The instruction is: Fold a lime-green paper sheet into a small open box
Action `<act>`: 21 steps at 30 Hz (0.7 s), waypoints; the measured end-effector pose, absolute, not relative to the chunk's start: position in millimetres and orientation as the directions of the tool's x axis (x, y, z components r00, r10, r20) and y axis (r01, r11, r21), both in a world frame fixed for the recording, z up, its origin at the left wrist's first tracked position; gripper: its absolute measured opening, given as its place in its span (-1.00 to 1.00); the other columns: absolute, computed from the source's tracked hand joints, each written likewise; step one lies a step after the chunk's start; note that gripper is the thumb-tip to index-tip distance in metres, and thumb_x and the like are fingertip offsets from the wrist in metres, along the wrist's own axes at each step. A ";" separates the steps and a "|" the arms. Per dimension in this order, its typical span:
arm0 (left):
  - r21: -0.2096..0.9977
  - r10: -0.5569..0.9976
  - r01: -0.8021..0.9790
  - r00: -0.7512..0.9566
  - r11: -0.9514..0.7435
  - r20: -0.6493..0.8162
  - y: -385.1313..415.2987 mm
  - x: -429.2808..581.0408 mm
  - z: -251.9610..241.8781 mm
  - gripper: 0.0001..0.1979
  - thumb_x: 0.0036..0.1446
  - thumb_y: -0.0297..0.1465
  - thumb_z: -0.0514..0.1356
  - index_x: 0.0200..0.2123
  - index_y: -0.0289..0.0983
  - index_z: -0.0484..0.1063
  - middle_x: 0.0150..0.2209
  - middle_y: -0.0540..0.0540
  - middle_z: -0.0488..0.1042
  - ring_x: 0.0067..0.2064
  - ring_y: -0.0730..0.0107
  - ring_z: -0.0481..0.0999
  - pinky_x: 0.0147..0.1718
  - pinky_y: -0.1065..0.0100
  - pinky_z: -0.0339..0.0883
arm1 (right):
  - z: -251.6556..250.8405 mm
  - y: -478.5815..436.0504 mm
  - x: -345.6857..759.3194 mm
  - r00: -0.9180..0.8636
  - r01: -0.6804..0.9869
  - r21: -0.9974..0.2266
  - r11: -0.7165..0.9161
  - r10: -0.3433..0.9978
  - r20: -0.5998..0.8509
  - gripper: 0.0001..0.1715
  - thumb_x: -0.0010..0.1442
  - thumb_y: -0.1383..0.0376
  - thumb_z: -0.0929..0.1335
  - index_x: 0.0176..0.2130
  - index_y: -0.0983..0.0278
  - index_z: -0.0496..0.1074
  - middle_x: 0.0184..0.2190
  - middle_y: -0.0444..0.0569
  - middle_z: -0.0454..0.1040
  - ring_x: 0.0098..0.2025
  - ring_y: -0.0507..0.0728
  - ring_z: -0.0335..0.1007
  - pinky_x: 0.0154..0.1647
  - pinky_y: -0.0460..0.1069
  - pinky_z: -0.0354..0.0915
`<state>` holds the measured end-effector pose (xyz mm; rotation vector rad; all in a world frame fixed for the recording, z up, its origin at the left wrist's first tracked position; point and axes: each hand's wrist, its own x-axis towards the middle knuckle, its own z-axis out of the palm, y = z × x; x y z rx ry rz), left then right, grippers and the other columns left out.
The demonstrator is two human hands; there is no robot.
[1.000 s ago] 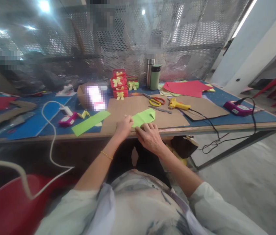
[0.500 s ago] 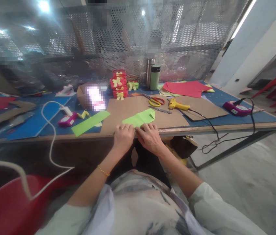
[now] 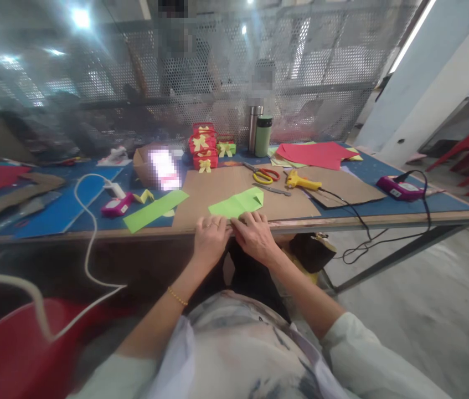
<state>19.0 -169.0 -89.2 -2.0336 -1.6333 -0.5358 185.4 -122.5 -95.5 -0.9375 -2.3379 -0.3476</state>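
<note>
At the table's front edge my left hand (image 3: 210, 239) and my right hand (image 3: 256, 237) are side by side, thumbs close together. Both have curled fingers closed on the near edge of a folded light-green paper (image 3: 234, 204). Creases and a small folded flap show at its right end. My fingers hide the paper's near edge. Under it lies a brown cardboard sheet (image 3: 192, 191). A flat green paper strip (image 3: 155, 210) rests to the left. Beyond the paper are scissors (image 3: 264, 175) with red-yellow handles, a grey blade-like tool (image 3: 274, 190) and a yellow glue gun (image 3: 303, 180).
Small red boxes (image 3: 203, 145) with yellow bows are stacked at the back, beside a green bottle (image 3: 263, 137). Red paper sheets (image 3: 313, 153) lie back right. Purple devices (image 3: 400, 188) sit at both sides, with cables hanging over the edge. A lit phone (image 3: 164, 168) stands left.
The view has tilted up very slightly. Both hands keep nearly the same closed hold at the paper's near edge, and the things on the table have not moved.
</note>
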 end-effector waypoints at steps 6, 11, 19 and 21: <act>-0.137 0.798 0.977 0.213 -0.164 0.564 -172.0 19.4 -98.2 -0.61 0.38 -0.30 0.08 0.18 -0.31 0.42 0.11 -0.30 0.52 0.16 0.02 0.44 0.17 0.04 0.15 | -93.8 -123.3 184.5 -0.587 0.698 0.059 0.714 0.523 0.618 -0.65 0.40 0.27 0.24 0.04 0.30 0.50 -0.16 0.14 0.40 -0.12 0.27 0.16 -0.01 0.13 0.08; -0.105 0.812 0.978 0.209 -0.181 0.545 -172.8 17.9 -95.6 -0.59 0.33 -0.33 0.14 0.21 -0.25 0.40 0.11 -0.29 0.51 0.17 0.01 0.43 0.18 0.01 0.17 | -91.9 -124.0 182.2 -0.595 0.699 0.065 0.712 0.529 0.605 -0.65 0.39 0.28 0.23 0.03 0.30 0.50 -0.18 0.14 0.40 -0.13 0.26 0.17 -0.02 0.13 0.11; -0.097 0.826 0.977 0.214 -0.192 0.521 -174.5 19.9 -88.1 -0.59 0.32 -0.31 0.16 0.19 -0.26 0.41 0.10 -0.30 0.52 0.16 -0.01 0.44 0.20 -0.03 0.14 | -83.0 -113.9 199.6 -0.565 0.583 -0.192 0.789 0.564 0.602 -0.65 0.42 0.30 0.20 -0.18 0.30 0.55 -0.16 0.12 0.53 -0.13 0.17 0.38 0.00 0.04 0.22; -0.090 0.832 0.977 0.210 -0.191 0.514 -175.2 20.8 -88.0 -0.59 0.32 -0.31 0.16 0.20 -0.25 0.40 0.10 -0.30 0.51 0.16 -0.01 0.43 0.19 -0.02 0.14 | -70.2 -106.5 203.9 -0.546 0.566 -0.325 0.757 0.640 0.540 -0.63 0.41 0.28 0.20 -0.23 0.30 0.55 -0.24 0.07 0.55 -0.22 0.12 0.41 -0.12 -0.02 0.25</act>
